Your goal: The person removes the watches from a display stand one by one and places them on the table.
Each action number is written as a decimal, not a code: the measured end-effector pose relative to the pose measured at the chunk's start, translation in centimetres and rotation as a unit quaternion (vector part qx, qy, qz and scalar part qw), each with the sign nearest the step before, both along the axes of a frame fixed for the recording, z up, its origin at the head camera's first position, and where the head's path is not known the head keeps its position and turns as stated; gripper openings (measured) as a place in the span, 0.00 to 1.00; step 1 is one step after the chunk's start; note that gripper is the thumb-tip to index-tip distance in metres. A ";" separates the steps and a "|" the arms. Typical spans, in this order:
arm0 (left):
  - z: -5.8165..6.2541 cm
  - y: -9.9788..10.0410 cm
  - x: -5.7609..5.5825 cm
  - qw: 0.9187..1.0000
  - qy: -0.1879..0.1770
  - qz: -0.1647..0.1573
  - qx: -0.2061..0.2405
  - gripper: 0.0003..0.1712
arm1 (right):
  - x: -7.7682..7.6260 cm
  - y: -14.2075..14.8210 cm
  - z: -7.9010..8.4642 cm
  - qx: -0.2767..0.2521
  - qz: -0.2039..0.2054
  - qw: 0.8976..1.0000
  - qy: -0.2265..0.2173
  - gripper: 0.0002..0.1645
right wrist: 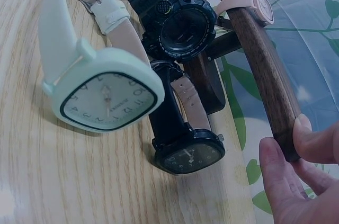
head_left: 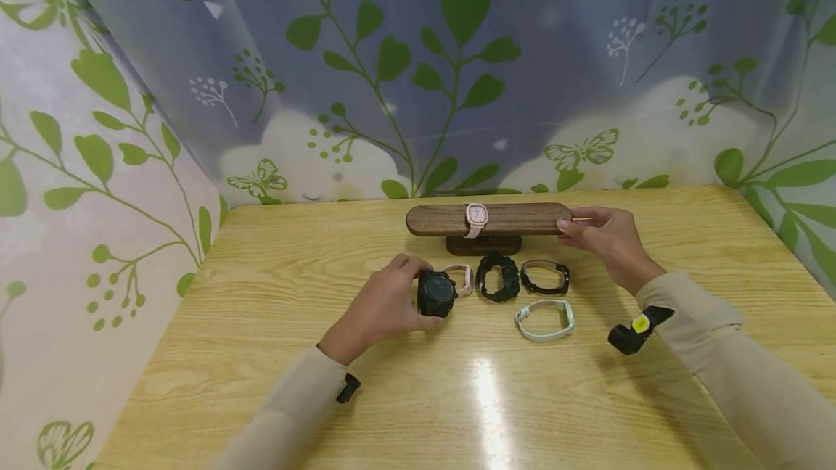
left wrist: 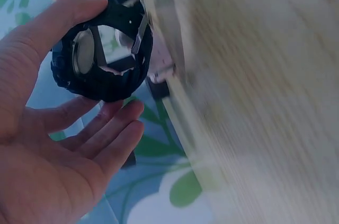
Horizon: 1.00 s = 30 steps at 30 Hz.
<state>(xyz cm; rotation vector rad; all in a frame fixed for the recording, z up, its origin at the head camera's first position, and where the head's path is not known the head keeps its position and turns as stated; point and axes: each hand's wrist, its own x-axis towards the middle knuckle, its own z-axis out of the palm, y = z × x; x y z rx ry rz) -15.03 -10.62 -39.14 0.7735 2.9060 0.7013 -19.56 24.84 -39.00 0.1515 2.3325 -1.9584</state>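
Note:
My left hand (head_left: 385,303) holds a chunky black digital-style watch (head_left: 436,294) between thumb and fingers, close above the table or on it; I cannot tell which. In the left wrist view its buckled strap (left wrist: 142,36) forms a closed loop, with the thumb on top and fingertips below. At the back, my right hand (head_left: 614,241) pinches the right end of a dark wooden watch stand (head_left: 529,218), thumb in front and fingers behind. A pink square-faced watch (head_left: 477,215) is strapped around the stand's bar, left of its middle.
In front of the stand lie another pink watch (head_left: 467,281), partly hidden by the held one, a second chunky black watch (head_left: 510,278), a slim black watch (right wrist: 189,155) and a mint-green watch (right wrist: 111,94). A leaf-patterned curtain (head_left: 366,129) hangs behind the wooden table (head_left: 274,267).

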 end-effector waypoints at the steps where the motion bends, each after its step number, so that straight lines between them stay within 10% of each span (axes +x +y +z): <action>1: 0.0 0.3 0.2 1.000 -0.003 -0.004 -0.001 0.43 | 0.0 0.0 0.0 0.002 -0.001 1.000 -0.001 0.37; 30: -0.5 7.0 1.9 0.987 0.060 -0.093 -0.113 0.46 | -0.1 0.0 -0.1 -0.009 -0.002 1.000 0.001 0.38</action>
